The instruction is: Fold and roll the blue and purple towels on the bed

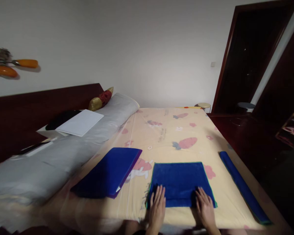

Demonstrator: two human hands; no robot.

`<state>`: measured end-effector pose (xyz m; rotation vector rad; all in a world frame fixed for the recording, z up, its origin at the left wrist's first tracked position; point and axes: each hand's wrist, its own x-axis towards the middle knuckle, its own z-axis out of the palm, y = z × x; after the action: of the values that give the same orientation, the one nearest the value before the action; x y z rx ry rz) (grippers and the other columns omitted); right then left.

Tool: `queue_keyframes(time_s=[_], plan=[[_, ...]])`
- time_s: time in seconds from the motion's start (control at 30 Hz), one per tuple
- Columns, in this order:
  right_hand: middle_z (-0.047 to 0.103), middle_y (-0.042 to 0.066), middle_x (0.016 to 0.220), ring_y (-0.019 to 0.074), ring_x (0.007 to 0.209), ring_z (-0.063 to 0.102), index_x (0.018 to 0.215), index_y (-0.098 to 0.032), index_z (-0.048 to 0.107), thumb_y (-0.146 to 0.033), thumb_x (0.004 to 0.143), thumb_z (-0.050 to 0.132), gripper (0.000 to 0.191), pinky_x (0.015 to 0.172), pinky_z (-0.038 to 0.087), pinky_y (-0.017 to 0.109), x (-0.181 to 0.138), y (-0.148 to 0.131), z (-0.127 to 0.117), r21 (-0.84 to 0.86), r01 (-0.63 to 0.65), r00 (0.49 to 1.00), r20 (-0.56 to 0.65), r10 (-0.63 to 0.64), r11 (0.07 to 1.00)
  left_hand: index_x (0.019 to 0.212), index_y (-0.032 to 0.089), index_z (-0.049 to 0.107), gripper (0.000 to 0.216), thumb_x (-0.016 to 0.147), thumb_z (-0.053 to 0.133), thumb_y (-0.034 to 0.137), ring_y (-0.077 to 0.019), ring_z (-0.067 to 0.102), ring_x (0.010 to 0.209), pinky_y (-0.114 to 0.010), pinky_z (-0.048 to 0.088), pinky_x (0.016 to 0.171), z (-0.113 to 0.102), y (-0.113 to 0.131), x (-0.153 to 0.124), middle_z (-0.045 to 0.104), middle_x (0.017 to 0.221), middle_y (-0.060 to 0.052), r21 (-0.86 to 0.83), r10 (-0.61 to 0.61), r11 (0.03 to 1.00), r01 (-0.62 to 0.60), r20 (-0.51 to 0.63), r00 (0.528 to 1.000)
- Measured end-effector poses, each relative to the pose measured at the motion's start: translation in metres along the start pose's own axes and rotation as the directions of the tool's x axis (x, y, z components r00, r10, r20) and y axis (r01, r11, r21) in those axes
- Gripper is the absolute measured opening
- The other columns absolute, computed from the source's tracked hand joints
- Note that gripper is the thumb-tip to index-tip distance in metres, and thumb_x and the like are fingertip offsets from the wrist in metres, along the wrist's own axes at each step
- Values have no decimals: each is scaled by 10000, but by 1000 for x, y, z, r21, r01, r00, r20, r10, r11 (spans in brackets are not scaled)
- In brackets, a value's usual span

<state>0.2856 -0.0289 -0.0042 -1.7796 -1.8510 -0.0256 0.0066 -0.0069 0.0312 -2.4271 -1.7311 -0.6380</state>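
Note:
A blue towel with green edging [180,178] lies spread on the bed, its near edge turned over in a narrow strip. My left hand [157,206] rests flat on the towel's near left part, fingers stretched out. On the near right part lies my right hand [204,206], also flat with its fingers extended. To the right, a long rolled blue towel [243,187] runs along the bed's side. Left of my hands is a flat stack of folded blue cloths [112,171], with a purple one showing underneath and a small white tag at its corner.
The bed has a cream sheet [159,143] printed with carrots and rabbits. A long grey pillow [71,156] lies along the dark headboard [44,102], with a white flat box [80,122] on it. Two stools, one beige [204,105], one dark [246,105], stand beyond.

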Motion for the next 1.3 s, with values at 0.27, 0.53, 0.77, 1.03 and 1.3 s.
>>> queue_keyframes(time_s=[0.27,0.53,0.77,1.03,1.3], plan=[[458,38,1434,250,1324,417,1388,-321,424,-380,933,345,465,1029,382,493,7,-36,18,88,131,969,198,-146,988,1476,311,173,537,962,329,303,-212,383,1348,-466,398,1072,24,40,11,354,1497,-20,-115,166,983,-144,214,963],[536,124,1365,309,1283,450,1253,-227,566,-478,927,326,476,967,372,517,9,46,3,-98,-77,995,-74,70,992,1372,268,460,444,940,369,313,-269,425,1318,-532,331,1057,-2,-31,5,478,1429,-80,71,-145,987,147,-31,989],[640,33,949,214,888,563,930,-264,617,-181,819,464,207,809,408,361,27,-49,-22,113,111,974,188,-131,987,1184,282,607,396,846,428,181,-232,551,1175,-385,466,995,22,41,-4,634,1236,-48,-184,65,982,-47,96,993],[632,39,1097,252,1010,535,1109,-283,589,-93,679,500,478,887,374,378,-5,-50,-1,75,132,969,200,-144,988,1267,291,535,551,750,457,115,-261,499,1235,-468,400,1055,41,36,-14,580,1326,-32,-142,71,989,-38,235,969],[648,44,1015,243,922,539,1035,-267,614,-39,709,437,436,801,394,375,-8,4,-13,6,87,994,70,-88,996,1054,273,630,518,685,404,-11,-216,559,1104,-412,423,989,-13,7,5,661,1079,-16,-196,-26,978,68,209,978]])
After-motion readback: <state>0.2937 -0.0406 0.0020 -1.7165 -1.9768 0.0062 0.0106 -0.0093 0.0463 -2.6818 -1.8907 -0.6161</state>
